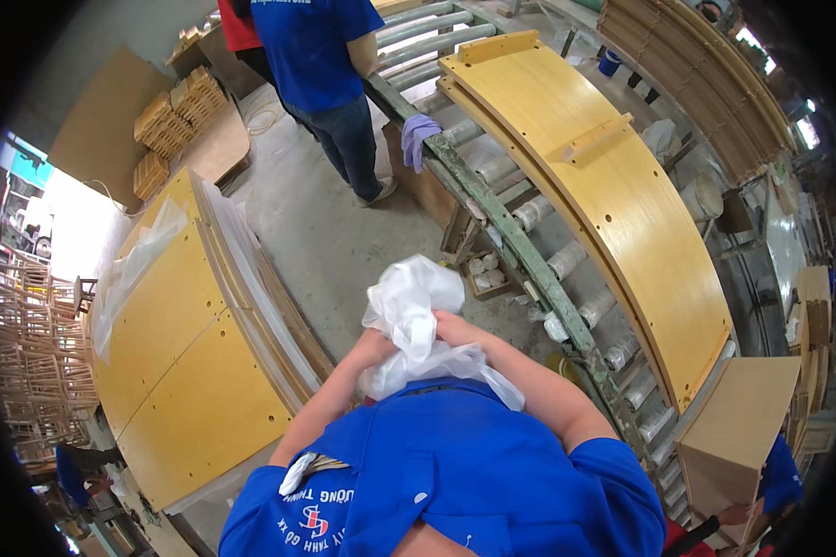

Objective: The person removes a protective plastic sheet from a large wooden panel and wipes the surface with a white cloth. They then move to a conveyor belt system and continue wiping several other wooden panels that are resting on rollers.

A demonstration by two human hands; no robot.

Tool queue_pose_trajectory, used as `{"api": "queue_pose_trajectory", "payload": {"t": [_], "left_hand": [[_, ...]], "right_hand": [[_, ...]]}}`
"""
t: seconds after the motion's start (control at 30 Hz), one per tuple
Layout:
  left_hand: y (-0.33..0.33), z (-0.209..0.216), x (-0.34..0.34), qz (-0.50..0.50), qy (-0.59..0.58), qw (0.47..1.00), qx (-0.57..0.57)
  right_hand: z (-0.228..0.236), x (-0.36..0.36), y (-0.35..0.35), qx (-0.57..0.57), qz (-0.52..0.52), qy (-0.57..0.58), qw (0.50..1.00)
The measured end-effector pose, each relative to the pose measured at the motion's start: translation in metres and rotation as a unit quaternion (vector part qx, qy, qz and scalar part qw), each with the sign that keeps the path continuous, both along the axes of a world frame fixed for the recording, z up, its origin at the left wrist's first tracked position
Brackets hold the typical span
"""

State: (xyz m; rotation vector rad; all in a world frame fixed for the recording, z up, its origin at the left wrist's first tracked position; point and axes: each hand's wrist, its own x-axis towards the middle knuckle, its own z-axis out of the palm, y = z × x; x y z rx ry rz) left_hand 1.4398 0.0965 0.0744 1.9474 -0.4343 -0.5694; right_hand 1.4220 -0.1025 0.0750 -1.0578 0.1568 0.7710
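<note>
A bunched white translucent plastic sheet [416,302] is gathered up in front of my chest, its lower folds resting against my blue shirt. My left hand [374,347] is closed on its left side, the fingers partly covered by the plastic. From the right, my right hand [453,328] grips the same bundle near its middle. To my left lies a stack of yellow wooden panels [172,343] with drilled holes and a thin clear sheet [139,269] draped over its far corner. On my right, more yellow panels [613,195] with raised strips rest on a roller conveyor.
The conveyor's green rail [520,260] runs along my right, with a purple glove [419,139] hung over it. A person in blue [311,65] stands ahead beside the conveyor. A small box [486,275] sits below the rail. A cardboard box [738,418] stands at right.
</note>
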Motion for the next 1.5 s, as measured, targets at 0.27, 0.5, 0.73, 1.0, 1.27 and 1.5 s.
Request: {"api": "queue_pose_trajectory", "payload": {"t": [0.27,0.5,0.73,1.0,1.27,1.5], "left_hand": [[0.133,-0.039,0.172,0.684,0.079,0.53,-0.494],[0.035,-0.131,0.338,0.613,0.307,0.555,-0.471],[-0.119,-0.229,0.541,0.558,0.118,0.798,-0.193],[-0.218,-0.322,0.593,0.181,-0.266,0.913,0.251],[-0.278,-0.375,0.668,-0.093,-0.433,0.852,0.279],[-0.237,-0.37,0.651,-0.089,-0.356,0.877,0.31]], "right_hand": [[0.065,0.116,-0.186,-0.227,-0.261,-0.198,0.917],[0.061,0.192,-0.323,-0.467,-0.548,-0.191,0.667],[0.009,0.21,-0.35,-0.624,-0.508,-0.123,0.58],[0.001,0.216,-0.328,-0.719,-0.509,-0.062,0.47],[-0.007,0.207,-0.341,-0.785,-0.435,-0.017,0.44],[-0.011,0.189,-0.344,-0.757,-0.451,-0.056,0.471]]}}
